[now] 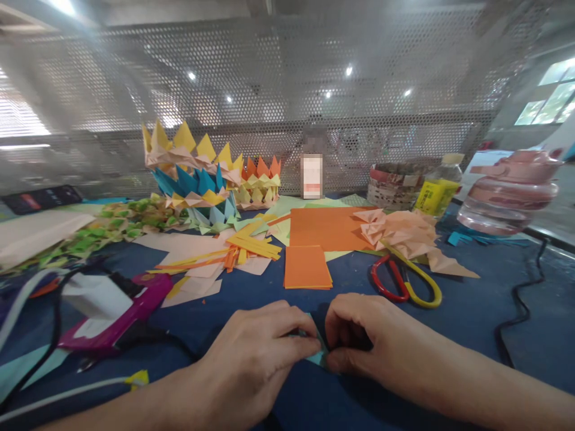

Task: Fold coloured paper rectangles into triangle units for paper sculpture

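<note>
Between my two hands, low over the dark blue table, is a small piece of light teal paper (318, 358), mostly covered by my fingers. My left hand (265, 347) pinches its left side with thumb and forefinger. On the other side my right hand (359, 332) has curled fingers, its thumb and fingertips at the paper's right edge. How the paper is folded cannot be made out. A stack of orange paper squares (308, 267) lies just beyond my hands. Scissors with red and yellow handles (406, 284) rest beyond my right hand.
Folded paper crowns (193, 179) stand at the back left, near cut yellow strips (251, 242). A purple power strip (117, 317) with cables lies left. Folded peach paper pieces (399, 230), a yellow-labelled bottle (438, 188) and a pink water bottle (507, 194) occupy the right.
</note>
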{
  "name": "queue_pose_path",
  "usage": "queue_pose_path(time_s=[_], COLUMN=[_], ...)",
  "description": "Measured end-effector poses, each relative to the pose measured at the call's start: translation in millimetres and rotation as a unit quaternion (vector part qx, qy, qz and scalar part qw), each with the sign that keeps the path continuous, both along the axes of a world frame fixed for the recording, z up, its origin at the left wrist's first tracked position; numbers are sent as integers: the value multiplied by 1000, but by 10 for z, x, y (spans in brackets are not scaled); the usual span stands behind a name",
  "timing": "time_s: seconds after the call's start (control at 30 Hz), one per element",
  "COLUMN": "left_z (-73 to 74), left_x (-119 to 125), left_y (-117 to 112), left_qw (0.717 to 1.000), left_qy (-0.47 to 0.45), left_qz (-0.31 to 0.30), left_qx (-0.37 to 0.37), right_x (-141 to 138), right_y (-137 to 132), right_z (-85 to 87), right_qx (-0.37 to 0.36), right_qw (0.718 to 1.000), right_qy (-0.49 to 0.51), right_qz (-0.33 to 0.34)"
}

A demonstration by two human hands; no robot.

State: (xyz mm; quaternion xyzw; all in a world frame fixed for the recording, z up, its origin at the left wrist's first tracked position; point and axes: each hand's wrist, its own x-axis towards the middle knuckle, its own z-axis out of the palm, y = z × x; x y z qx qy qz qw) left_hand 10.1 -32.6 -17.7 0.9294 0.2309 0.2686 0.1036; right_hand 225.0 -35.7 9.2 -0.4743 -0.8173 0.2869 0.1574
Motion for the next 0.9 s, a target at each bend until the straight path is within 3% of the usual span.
queue_pose_path(time_s=[0.2, 0.4, 0.5, 0.63, 0.8, 0.9], left_z=[-22, 4, 28, 7, 55, 108], left_x=[18, 37, 25, -1, -32, -61], left_y=[17, 28, 19, -30, -217, -301], left_qw=[999, 995, 996, 993, 982, 976], left_qy=[-45, -72, -39, 20, 37, 37], left_qz=[5, 59, 80, 44, 75, 63], left_qx=[-15, -43, 4, 104, 167, 205], right_x=[10, 6, 5, 11, 12, 10], right_y=[13, -7, 1, 22, 18, 15], right_z=[17, 11, -9, -58, -78, -68], right_qx=[-10, 6, 21, 53, 83, 94], right_qw=[1000, 1000, 999, 996, 990, 990], right_qy=[2, 3, 0, 4, 10, -3], right_qz=[9, 31, 41, 73, 110, 105])
